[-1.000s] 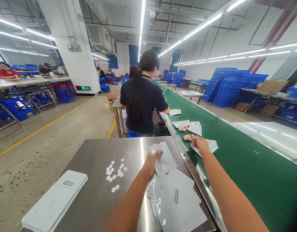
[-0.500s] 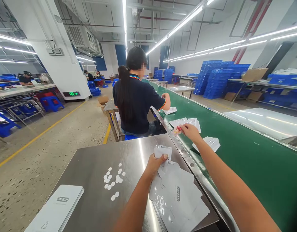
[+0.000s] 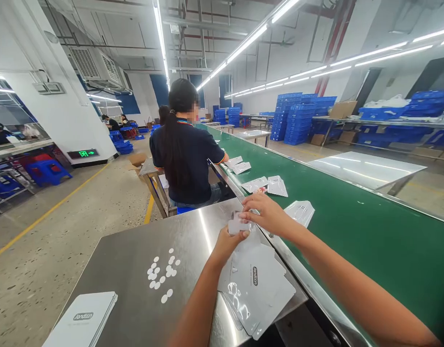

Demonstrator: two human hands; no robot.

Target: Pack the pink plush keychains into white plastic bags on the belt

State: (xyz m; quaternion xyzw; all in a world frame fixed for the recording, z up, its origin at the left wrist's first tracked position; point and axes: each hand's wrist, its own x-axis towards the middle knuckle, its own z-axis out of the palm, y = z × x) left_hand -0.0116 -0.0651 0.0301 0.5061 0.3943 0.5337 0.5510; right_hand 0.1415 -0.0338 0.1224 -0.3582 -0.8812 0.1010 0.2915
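Note:
My left hand point(image 3: 227, 242) pinches a small white pouch point(image 3: 237, 225) by its lower edge, held just above the steel table point(image 3: 135, 250). My right hand point(image 3: 265, 212) has its fingers closed at the pouch's top; a small pink item seems to be in them, mostly hidden. Below my hands lies a loose pile of white printed pouches point(image 3: 258, 289) at the table's right edge. Several white round stickers point(image 3: 162, 274) dot the table's middle.
A green conveyor belt point(image 3: 352, 226) runs along the right, carrying several white pouches point(image 3: 275, 185). A person in a dark shirt point(image 3: 185, 149) sits ahead at the belt. A stack of white cards point(image 3: 82, 320) lies at the table's near left. Blue crates point(image 3: 297, 118) stand far right.
My right hand left the belt, where it picked up a small pink item, and came back to the pouch in my left hand. My left hand lifted the pouch off the pile.

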